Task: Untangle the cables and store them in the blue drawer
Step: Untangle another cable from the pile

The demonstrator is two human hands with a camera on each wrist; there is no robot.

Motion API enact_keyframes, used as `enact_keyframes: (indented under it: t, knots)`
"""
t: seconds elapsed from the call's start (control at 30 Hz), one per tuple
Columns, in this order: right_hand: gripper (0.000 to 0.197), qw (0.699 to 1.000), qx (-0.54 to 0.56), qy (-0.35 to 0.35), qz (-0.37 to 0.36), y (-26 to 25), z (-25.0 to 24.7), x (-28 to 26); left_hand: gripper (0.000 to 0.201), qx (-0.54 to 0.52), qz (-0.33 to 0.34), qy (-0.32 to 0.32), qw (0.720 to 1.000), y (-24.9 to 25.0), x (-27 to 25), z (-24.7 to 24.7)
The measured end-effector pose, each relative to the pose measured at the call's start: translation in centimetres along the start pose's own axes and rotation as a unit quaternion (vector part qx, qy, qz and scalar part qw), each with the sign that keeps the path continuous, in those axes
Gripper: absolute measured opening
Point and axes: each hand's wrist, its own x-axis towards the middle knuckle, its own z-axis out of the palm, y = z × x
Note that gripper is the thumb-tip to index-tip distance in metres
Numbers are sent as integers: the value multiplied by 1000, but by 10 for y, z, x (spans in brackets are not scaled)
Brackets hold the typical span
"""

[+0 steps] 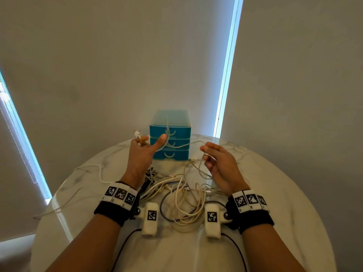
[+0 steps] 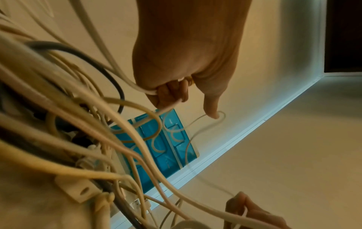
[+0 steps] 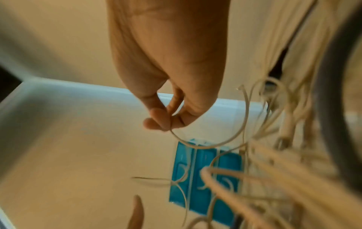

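A tangle of white and dark cables (image 1: pixel 182 197) lies on the round marble table (image 1: pixel 275 213) between my wrists. Behind it stands the blue drawer unit (image 1: pixel 170 143) with three drawers, all closed. My left hand (image 1: pixel 145 146) is raised in front of the unit. Its curled fingers (image 2: pixel 172 91) grip a white cable with a white plug (image 1: pixel 137 133) at its end, and its forefinger points out with a thin cable looped over it. My right hand (image 1: pixel 208 156) pinches that thin white cable (image 3: pixel 205 144), which runs across between both hands.
One loose white cable (image 1: pixel 59 205) trails off to the table's left edge. A wall with window blinds rises close behind the table. Black wires run from my wrist cameras toward me.
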Motion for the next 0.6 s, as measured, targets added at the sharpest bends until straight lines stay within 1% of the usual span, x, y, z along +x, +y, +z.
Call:
enact_keyframes:
  t: [0.03,0.07,0.1,0.13,0.2,0.27,0.33,0.37,0.4,0.43,0.5,0.53,0.6]
  knots:
    - [18,998,61,4,14,0,1,1,65,6,21,13,1000,3,-2,-1]
    - [20,993,118,4,27,-1,1,1,56,10,40,6,999,5,-3,-2]
    - [23,984,174,0,40,-1,1,1,46,16,53,-18,998,8,-6,-2]
    - [27,973,224,-9,51,-1,0,1,38,29,63,-59,996,14,-12,-1]
    - [30,954,292,-36,65,-2,1,-1,37,95,67,-160,980,21,-24,4]
    - [28,939,332,-63,63,-4,4,-3,38,188,76,-245,948,22,-33,10]
    - [26,933,347,-73,58,-7,9,-5,39,222,83,-320,917,19,-39,13]
    - [25,934,346,-70,55,-8,10,-6,42,229,84,-334,910,19,-41,13]
    - [25,937,341,-62,54,-9,11,-6,44,225,80,-332,913,20,-42,13]
    - [25,939,335,-53,55,-8,11,-6,45,205,73,-324,921,21,-41,11]
    - [26,939,336,-39,59,-5,9,-6,48,149,47,-306,939,22,-37,7]
    - [27,937,342,-33,60,-3,8,-5,47,115,30,-310,943,22,-34,5]
    - [28,934,352,-22,62,0,7,-4,48,59,4,-330,942,20,-30,2]
